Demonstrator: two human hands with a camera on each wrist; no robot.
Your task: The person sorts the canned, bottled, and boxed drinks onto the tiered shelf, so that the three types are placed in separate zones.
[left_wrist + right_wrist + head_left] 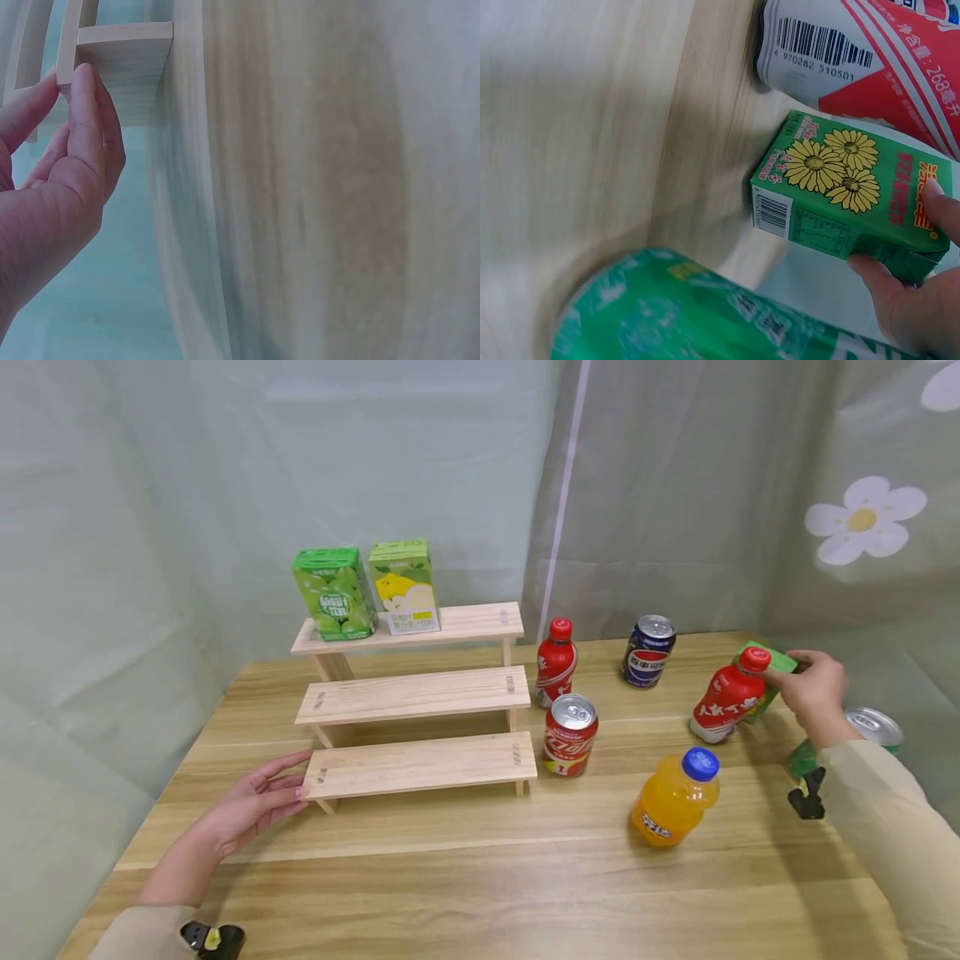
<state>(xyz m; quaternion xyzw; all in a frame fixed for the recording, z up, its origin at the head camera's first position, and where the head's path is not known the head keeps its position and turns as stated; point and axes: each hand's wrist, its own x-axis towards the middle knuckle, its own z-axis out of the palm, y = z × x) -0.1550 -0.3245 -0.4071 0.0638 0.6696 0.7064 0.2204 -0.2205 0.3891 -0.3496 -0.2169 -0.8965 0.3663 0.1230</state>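
My right fingers (943, 211) grip the flower-print carton (847, 187) near its upper end, which stays upright or tilts according to how evenly I press. The carton is at the right of the desk (450, 893), between the red bottle (723, 697) and the green can (682, 307); I cannot tell whether its base touches the desk. Hazard 1: the red bottle is just beside the carton, so a sideways drag could tip it. Hazard 2: the green can is partly behind my right sleeve (877, 810); a careless forearm could knock it over. Hazard 3: too firm a squeeze could buckle the carton walls, and too light a hold could let it slip. My left fingers (86, 120) pinch the left end of the bottom board of the wooden shelf (423, 764). A tug there could shift the whole frame and topple the green carton (335, 597) at the left end of the top board. Hazard 4: a low path toward the shelf could strike the red can (570, 739).
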